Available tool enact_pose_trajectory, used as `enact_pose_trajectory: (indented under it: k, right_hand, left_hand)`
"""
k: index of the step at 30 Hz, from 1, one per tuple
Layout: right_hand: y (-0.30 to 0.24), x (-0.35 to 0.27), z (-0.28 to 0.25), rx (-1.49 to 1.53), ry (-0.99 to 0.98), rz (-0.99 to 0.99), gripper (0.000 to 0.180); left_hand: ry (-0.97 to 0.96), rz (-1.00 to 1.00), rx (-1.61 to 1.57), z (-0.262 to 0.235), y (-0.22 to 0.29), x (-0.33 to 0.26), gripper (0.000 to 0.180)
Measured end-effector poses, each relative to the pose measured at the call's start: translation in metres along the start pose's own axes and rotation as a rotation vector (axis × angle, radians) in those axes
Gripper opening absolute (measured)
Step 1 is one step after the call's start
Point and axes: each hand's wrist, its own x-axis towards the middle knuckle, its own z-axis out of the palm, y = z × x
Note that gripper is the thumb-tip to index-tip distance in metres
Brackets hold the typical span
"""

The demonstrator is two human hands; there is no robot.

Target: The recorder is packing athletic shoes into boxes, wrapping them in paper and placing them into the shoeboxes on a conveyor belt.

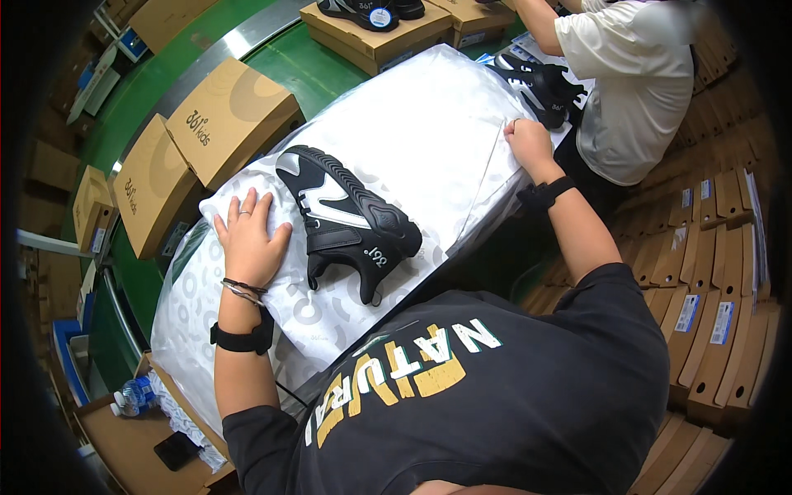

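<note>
A black and white sneaker [346,216] lies on its side on a stack of white patterned tissue paper [412,132]. My left hand [250,238] rests flat on the paper just left of the shoe, fingers spread. My right hand [528,142] is closed on the far right edge of a tissue sheet, pinching it. Both wrists wear black bands.
Brown shoe boxes [227,115] sit on the green conveyor [305,66] at left. More boxes with shoes [375,25] lie farther up. Another person in a white shirt [631,91] stands at right with black shoes [540,82]. Flat folded boxes [701,322] are stacked at right.
</note>
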Motion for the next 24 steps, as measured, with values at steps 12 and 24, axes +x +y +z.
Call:
enact_pose_trajectory:
  k: [12,24]
  right_hand:
    - [-0.249,-0.105,-0.126,0.096,0.052,-1.461,0.016]
    - [-0.293,0.011,-0.082,1.124,0.024,-1.122,0.024]
  left_hand:
    - [0.001,-0.256,-1.605,-0.079,0.037,-0.008,0.092]
    - [0.166,-0.690,-1.172,-0.010,-0.146,-0.040,0.045]
